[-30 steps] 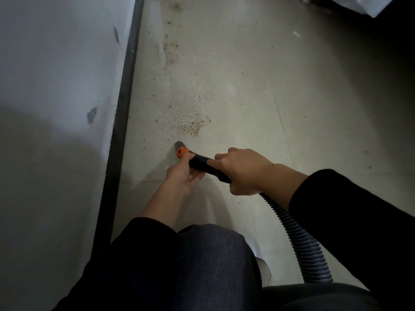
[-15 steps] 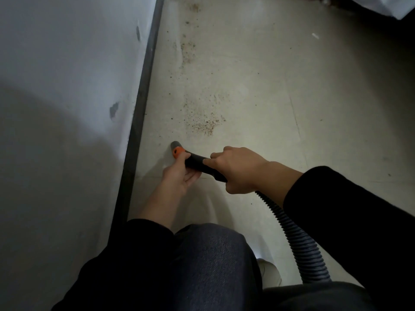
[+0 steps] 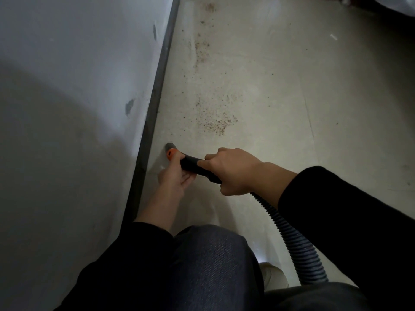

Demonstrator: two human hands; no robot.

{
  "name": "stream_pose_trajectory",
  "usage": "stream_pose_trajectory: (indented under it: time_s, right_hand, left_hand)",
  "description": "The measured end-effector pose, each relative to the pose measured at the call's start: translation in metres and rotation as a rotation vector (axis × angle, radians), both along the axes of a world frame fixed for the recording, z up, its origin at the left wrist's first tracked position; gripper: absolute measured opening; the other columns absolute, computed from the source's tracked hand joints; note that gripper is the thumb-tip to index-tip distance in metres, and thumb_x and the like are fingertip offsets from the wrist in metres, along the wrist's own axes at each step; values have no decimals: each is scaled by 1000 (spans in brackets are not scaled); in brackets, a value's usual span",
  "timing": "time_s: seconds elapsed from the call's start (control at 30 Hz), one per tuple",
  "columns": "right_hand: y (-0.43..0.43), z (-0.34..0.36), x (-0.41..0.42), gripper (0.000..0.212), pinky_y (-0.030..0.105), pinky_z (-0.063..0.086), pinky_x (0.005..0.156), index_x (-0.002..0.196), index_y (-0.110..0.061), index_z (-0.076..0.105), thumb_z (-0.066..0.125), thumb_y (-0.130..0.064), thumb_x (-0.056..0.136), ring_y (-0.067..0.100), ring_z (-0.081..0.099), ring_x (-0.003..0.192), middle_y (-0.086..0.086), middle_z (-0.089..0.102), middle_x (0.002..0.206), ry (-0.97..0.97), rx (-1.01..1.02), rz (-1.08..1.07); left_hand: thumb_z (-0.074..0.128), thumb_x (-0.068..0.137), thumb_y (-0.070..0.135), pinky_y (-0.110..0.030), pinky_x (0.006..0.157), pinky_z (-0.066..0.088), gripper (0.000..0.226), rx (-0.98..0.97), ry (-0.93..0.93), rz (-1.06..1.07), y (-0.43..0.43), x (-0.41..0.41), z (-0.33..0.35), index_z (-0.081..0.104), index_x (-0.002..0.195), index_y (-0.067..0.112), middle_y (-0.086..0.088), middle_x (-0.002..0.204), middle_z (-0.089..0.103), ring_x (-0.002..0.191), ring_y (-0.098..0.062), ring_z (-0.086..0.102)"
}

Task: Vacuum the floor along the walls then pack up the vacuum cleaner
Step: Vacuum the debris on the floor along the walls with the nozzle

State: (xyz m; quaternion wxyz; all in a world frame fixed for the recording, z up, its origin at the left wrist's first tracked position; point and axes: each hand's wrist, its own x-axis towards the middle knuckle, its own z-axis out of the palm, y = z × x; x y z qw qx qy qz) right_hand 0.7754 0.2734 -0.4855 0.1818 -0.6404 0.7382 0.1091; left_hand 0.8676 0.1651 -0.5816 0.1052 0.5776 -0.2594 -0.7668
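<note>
Beige tile floor point(image 3: 280, 86) fills most of the view, with a pale wall point(image 3: 67, 86) running down the left side and a dark baseboard point(image 3: 157, 90) where the two meet. Person is crouched low, one knee point(image 3: 208, 265) in dark jeans at the bottom middle, black sleeves point(image 3: 336, 221) on both arms.

Grey ribbed vacuum hose point(image 3: 298, 245) comes up from the bottom right, next to the knee, and runs into the right hand point(image 3: 235, 173). That hand is wrapped tight round the back end of the black vacuum tube point(image 3: 190, 163), knuckles up. Left hand point(image 3: 175, 176) cups the front of the same tube from underneath, palm up, fingers curled under it, thumb laid on the orange collar point(image 3: 171, 153).

Grey tip point(image 3: 170, 145) of the tube is down by the floor just beside the baseboard, though I can't tell if it actually touches the tile. Ahead of the tip, a bit out from the wall, there's a patch of brown crumbs point(image 3: 215, 122), with more specks scattered further up along the wall.

Light-coloured shoe point(image 3: 272, 274) pokes out between the knee and the hose. Dark scuff point(image 3: 129, 106) on the wall, and a tiny white scrap point(image 3: 333, 37) on the floor way up top right.
</note>
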Motion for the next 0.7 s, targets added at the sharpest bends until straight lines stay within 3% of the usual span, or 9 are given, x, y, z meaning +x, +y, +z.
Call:
stream_pose_trajectory:
  time_s: [0.4,0.57,0.7]
  right_hand:
    - [-21,-7,2,38,26,19,48,123,-17,50,56,-18,86,20,39,80,3,55,105,-27,-14,4]
    - [-34,-9,4,39,27,24,54,124,-16,50,57,-16,85,20,40,83,5,55,108,-41,-19,15]
    - [-39,-10,5,42,28,25,55,125,-16,50,58,-17,85,20,40,83,5,55,108,-24,-20,18]
  left_hand:
    - [62,92,23,-25,64,54,37,-83,-52,90,-11,-4,6,56,119,-2,-17,108,66,77,-18,65]
    - [67,89,29,-27,56,60,44,-112,-60,127,-27,2,2,57,117,-3,-18,97,70,78,-22,70]
    - [66,90,23,-32,65,60,41,-86,-2,103,-34,4,-1,56,120,-4,-20,104,70,88,-25,71]
